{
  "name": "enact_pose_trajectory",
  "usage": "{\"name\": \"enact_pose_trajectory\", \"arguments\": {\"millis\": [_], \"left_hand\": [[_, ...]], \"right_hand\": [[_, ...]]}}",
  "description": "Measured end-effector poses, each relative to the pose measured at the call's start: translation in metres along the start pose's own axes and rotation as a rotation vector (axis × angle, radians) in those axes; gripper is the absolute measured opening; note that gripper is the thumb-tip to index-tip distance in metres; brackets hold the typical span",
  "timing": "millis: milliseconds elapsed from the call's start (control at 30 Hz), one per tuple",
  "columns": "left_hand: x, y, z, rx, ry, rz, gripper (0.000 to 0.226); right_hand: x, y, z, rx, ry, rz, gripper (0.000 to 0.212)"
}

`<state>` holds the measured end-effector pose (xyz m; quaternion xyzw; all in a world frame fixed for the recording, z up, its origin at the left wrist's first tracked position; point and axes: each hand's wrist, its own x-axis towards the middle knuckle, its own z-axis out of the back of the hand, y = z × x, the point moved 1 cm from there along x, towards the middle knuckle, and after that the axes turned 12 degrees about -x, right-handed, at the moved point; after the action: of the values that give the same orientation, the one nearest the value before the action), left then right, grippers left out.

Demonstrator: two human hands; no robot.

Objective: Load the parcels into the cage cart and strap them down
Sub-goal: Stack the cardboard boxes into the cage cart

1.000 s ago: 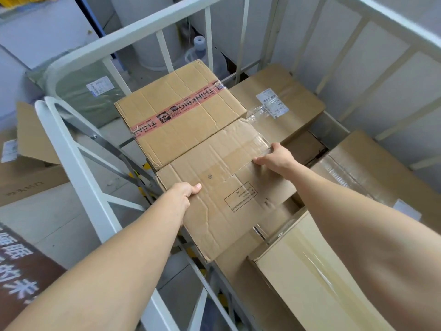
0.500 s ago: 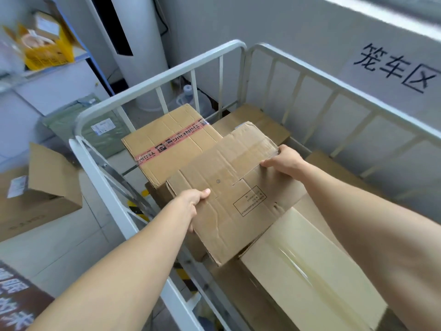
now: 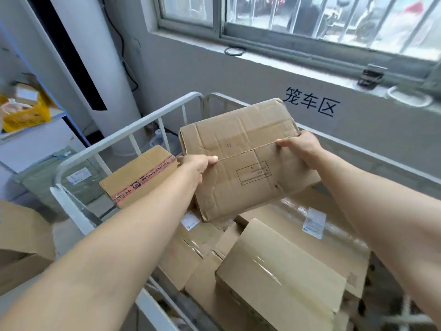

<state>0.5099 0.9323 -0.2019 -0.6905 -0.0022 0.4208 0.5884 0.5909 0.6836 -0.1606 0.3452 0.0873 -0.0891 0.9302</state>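
Whereas 1 s ago the creased parcel (image 3: pixel 238 158) sat low against the stack, it is now lifted clear and tilted up, held in the air over the cage cart (image 3: pixel 128 132). Left grip (image 3: pixel 196 164) is clamped on its left edge, right grip (image 3: pixel 299 148) on its right edge. Judgement: placement not settled, parcel is being repositioned. Red-taped box (image 3: pixel 140 177) and film-wrapped box (image 3: pixel 281 278) lie below it. No strap visible, so strapping probably not begun.
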Motion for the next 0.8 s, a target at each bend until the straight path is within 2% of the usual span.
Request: {"name": "enact_pose_trajectory", "arguments": {"millis": [67, 100, 267, 367, 467, 567, 633, 700, 733, 800], "left_hand": [[0.005, -0.025, -0.017, 0.043, -0.001, -0.108, 0.120], [0.015, -0.037, -0.024, 0.058, 0.006, -0.143, 0.119], [0.097, -0.093, -0.049, 0.089, 0.196, -0.237, 0.094], [0.165, -0.118, -0.061, 0.117, 0.318, -0.249, 0.087], [0.238, -0.133, -0.067, 0.186, 0.366, -0.237, 0.075], [0.307, -0.135, -0.065, 0.265, 0.364, -0.212, 0.054], [0.343, -0.132, -0.062, 0.336, 0.321, -0.219, 0.059], [0.372, -0.126, -0.061, 0.391, 0.262, -0.212, 0.074], [0.385, -0.123, -0.061, 0.408, 0.246, -0.208, 0.074], [0.413, -0.115, -0.063, 0.453, 0.247, -0.195, 0.061]], "right_hand": [[0.012, -0.003, 0.008, 0.061, -0.055, -0.037, 0.054], [0.017, -0.002, 0.009, 0.082, -0.078, -0.056, 0.051], [0.070, 0.011, -0.012, 0.143, -0.115, -0.136, 0.068], [0.112, 0.024, -0.046, 0.171, -0.108, -0.214, 0.073], [0.153, 0.035, -0.094, 0.187, -0.077, -0.305, 0.079], [0.186, 0.038, -0.151, 0.180, -0.015, -0.363, 0.081], [0.206, 0.034, -0.185, 0.167, 0.030, -0.377, 0.088], [0.227, 0.029, -0.215, 0.161, 0.071, -0.397, 0.093], [0.236, 0.027, -0.227, 0.165, 0.087, -0.405, 0.093], [0.250, 0.027, -0.247, 0.177, 0.117, -0.426, 0.086]]}}
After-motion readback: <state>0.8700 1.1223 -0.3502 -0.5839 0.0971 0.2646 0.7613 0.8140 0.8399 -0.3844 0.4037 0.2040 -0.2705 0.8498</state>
